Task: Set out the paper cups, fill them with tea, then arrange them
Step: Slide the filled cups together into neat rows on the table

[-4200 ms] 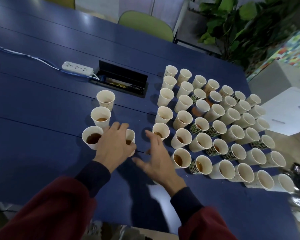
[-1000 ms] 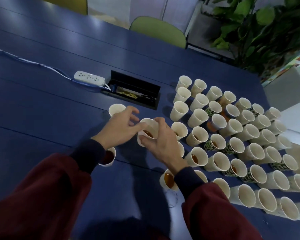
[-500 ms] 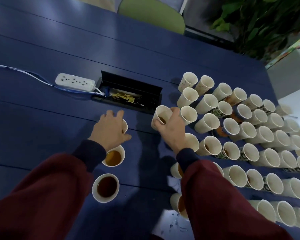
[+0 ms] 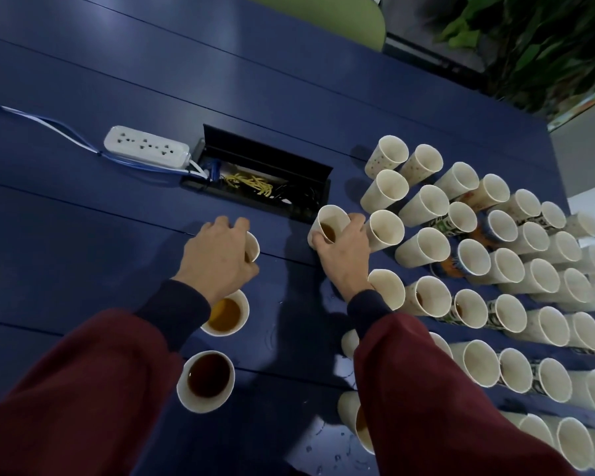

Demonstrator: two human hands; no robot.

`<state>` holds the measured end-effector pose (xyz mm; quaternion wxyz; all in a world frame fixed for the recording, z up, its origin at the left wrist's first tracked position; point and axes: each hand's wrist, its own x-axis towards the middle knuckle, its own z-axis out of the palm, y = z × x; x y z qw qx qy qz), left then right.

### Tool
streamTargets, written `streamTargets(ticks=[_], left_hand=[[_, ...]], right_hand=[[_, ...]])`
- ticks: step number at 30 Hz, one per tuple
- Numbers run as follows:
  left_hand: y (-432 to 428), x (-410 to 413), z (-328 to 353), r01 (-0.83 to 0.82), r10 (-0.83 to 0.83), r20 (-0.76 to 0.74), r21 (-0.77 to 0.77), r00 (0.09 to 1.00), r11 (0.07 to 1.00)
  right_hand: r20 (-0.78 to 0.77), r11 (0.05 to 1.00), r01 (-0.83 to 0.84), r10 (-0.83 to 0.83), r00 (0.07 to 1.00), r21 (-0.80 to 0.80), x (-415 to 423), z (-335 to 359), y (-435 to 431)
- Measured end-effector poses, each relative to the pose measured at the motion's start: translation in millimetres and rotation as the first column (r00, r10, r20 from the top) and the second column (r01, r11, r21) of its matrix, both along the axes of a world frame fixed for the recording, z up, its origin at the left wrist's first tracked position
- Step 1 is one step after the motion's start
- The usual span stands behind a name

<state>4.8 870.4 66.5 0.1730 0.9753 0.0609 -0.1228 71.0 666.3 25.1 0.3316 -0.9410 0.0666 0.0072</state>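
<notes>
2 hands busy: left hand [image 4: 217,259] curled round a half-hidden cup [image 4: 254,244], right hand [image 4: 340,257] gripping a tea cup [image 4: 328,221] — keep level, set down gently beside the cup rows [image 4: 423,247].

No writing in this room can be read from here. Several of the paper cups [image 4: 461,218] have green, dark and orange print on their sides, but it is too small and blurred to make out as words or a brand. The white power strip [image 4: 146,147] on the table [image 4: 83,235] shows only its sockets, and any marking on its casing is too faint to tell.
</notes>
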Motion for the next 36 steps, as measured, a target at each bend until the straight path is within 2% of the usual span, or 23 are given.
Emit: streamTargets(ticks=[10, 21, 27, 32, 36], left_hand=[[-4, 1, 3, 0.0, 0.0, 0.02, -0.021, 1.0, 1.0], [-7, 1, 5, 0.001, 0.0, 0.04, -0.037, 0.999, 0.999], [-14, -1, 14, -0.004, 0.014, 0.114, -0.087, 0.993, 0.996], [-30, -11, 27, 0.05, -0.022, 0.169, -0.163, 0.985, 0.985], [-44, -20, 35, 0.094, -0.052, 0.192, -0.216, 0.98, 0.972]], right_hand=[[-0.008, 0.999, 0.04, -0.04, 0.999, -0.018, 9, 1, -1], [-0.055, 1.0, -0.009, 0.009, 0.998, -0.016, -10, 1, -1], [-0.078, 0.988, 0.092, -0.083, 0.994, 0.12, -58, 14, 8], [-0.107, 0.96, -0.17, 0.197, 0.974, 0.223, -97, 21, 15], [0.008, 0.921, -0.299, 0.307, 0.952, 0.25, -104, 27, 15]])
